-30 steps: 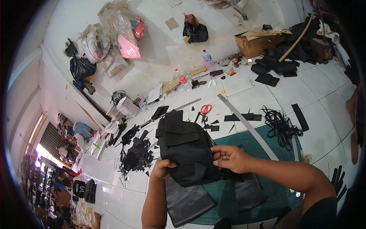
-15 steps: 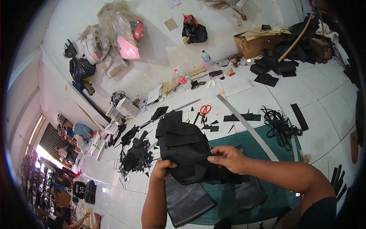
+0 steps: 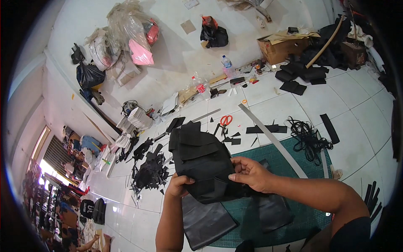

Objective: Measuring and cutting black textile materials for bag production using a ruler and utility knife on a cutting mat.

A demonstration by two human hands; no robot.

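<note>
A black fabric piece [image 3: 200,161], layered and with flaps like part of a bag, is held up between my two hands. My left hand [image 3: 180,185] pinches its lower left edge, thumb on top. At its right edge my right hand [image 3: 248,174] grips it between thumb and fingers. Below lies a green cutting mat [image 3: 239,222], with a dark sheet [image 3: 208,224] partly over its left side and another dark sheet [image 3: 272,214] on it, shadowed. A long metal ruler [image 3: 273,140] crosses the mat's far edge.
Orange-handled scissors [image 3: 226,121] lie on the tiled floor beyond the fabric, near black strips [image 3: 266,129]. A heap of black scraps [image 3: 151,172] is at left, a tangle of black cord [image 3: 308,140] at right. A cardboard box [image 3: 281,49] stands by the wall. Another person's arm [image 3: 90,243] shows far lower left.
The fabric piece has shifted slightly left and turned a little, its right side drawn in. My right thumb lies a bit differently on its edge; both hands keep their hold.
</note>
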